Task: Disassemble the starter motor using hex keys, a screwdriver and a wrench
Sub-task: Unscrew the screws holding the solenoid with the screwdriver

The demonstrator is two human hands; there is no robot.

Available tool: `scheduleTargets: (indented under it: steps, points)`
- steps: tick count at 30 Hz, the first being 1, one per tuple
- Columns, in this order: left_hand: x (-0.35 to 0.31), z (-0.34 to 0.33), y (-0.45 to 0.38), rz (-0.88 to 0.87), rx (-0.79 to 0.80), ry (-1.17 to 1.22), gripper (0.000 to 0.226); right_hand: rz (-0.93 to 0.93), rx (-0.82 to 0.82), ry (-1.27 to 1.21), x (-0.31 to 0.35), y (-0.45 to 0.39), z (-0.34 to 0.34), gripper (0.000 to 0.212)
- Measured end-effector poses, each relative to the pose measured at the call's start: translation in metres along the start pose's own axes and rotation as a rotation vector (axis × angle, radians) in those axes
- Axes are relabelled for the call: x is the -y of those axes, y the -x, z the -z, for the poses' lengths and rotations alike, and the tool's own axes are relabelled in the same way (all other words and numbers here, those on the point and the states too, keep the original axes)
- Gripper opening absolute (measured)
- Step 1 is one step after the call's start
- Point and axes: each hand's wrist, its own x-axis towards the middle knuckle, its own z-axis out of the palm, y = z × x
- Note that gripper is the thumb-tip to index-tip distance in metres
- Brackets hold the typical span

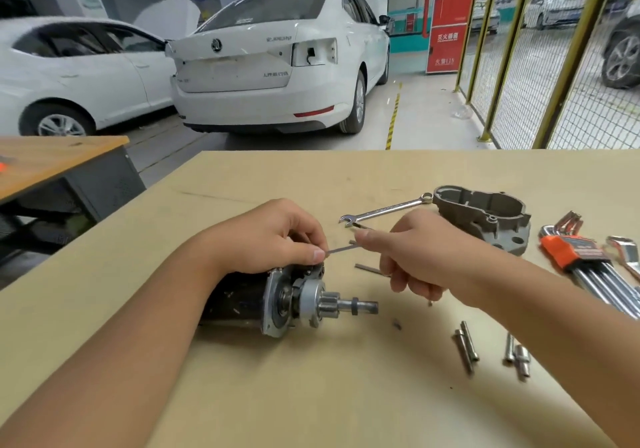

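The starter motor [277, 303] lies on its side on the table, black body to the left, pinion gear and shaft pointing right. My left hand [273, 236] rests over its upper part, thumb pressed at the end of a thin hex key [343, 249]. My right hand [412, 250] grips that hex key by its other end; the key spans the gap between both hands. The removed grey nose housing [485, 215] lies at the back right. A combination wrench [384, 210] lies behind my right hand.
A hex key set in an orange holder [585, 257] lies at the right. Several removed long bolts [465, 345] and short pins [517, 355] lie at the front right. A small dark bit [397, 324] sits near the shaft. White cars stand beyond the table's far edge.
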Motion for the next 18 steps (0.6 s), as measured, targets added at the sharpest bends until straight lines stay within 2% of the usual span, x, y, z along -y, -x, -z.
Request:
scheduleTargets:
  steps: [6, 8, 12, 15, 18]
  points:
    - [0.0029, -0.0002, -0.0027, -0.027, -0.005, 0.008, 0.005, -0.030, 0.036, -0.154, 0.0008, 0.0013, 0.0001, 0.052]
    - [0.0026, 0.0000, -0.0031, -0.032, -0.001, -0.010, 0.011, -0.030, 0.036, -0.190, 0.0014, 0.0018, 0.0003, 0.043]
    - [0.0008, 0.0009, -0.0030, -0.014, 0.011, -0.019, 0.013, 0.098, -0.009, -0.222, 0.0003, 0.0013, -0.0001, 0.029]
    - [-0.0013, 0.0013, -0.0025, 0.001, 0.027, -0.007, 0.012, 0.302, -0.064, -0.039, -0.0012, 0.0033, -0.0002, 0.020]
    - [-0.0039, 0.0011, -0.0021, 0.009, 0.053, -0.004, 0.013, 0.459, -0.086, 0.176, -0.0023, 0.0064, -0.0032, 0.021]
